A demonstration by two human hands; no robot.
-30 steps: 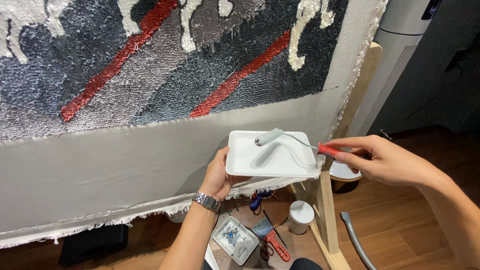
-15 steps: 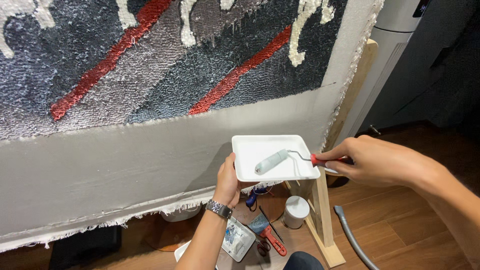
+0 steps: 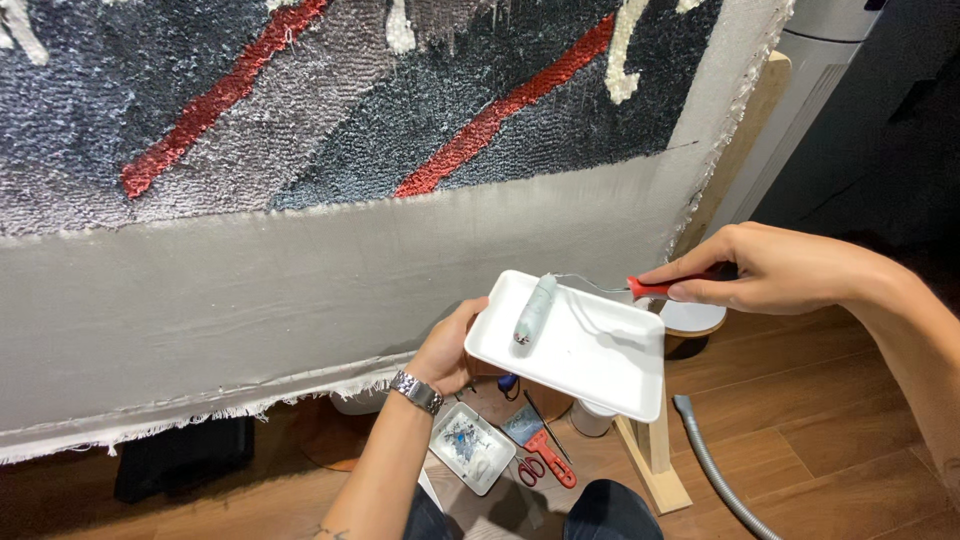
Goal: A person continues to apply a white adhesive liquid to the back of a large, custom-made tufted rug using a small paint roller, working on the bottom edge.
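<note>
Left hand (image 3: 447,352) grips the white paint tray (image 3: 572,345) by its left edge, right hand (image 3: 770,268) pinches the mini roller (image 3: 534,308) red handle, roller resting in tray before tufted rug (image 3: 330,110).

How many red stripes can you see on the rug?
2. One red stripe slants across the upper left of the rug; the other red stripe slants through its upper middle. More may lie above the picture's edge.
</note>
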